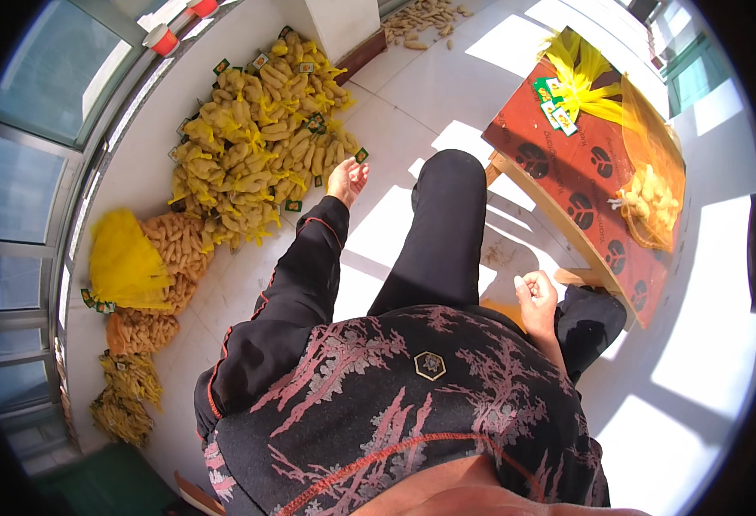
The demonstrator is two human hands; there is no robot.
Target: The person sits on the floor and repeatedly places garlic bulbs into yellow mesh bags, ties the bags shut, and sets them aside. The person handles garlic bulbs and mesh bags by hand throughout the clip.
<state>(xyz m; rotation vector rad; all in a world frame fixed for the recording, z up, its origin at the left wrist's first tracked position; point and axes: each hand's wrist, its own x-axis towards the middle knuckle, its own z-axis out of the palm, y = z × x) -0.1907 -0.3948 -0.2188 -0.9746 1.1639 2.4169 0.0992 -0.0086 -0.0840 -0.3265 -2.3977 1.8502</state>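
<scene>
My left hand (349, 180) reaches forward at the edge of a large heap of yellow mesh bags (242, 148) filled with tan, elongated produce. Its fingers are loosely curled and apart, and nothing is plainly held. Just beyond the fingertips is a green printed tag (361, 155); whether they touch is hard to tell. My right hand (537, 298) is above my thigh with its fingers curled in, and no object shows in it. To its right stands a low table with a red plywood top (545, 145), bearing flat yellow mesh bags (581, 80) with tags (559, 115) and a partly filled orange mesh bag (652, 200).
Along the wall at left lie larger orange mesh sacks (175, 245), a stack of yellow mesh (126, 258) and bundled yellow bags (129, 380). Loose produce (423, 22) is scattered on the tiled floor (391, 84) far ahead. A red paper cup (161, 40) stands on the windowsill.
</scene>
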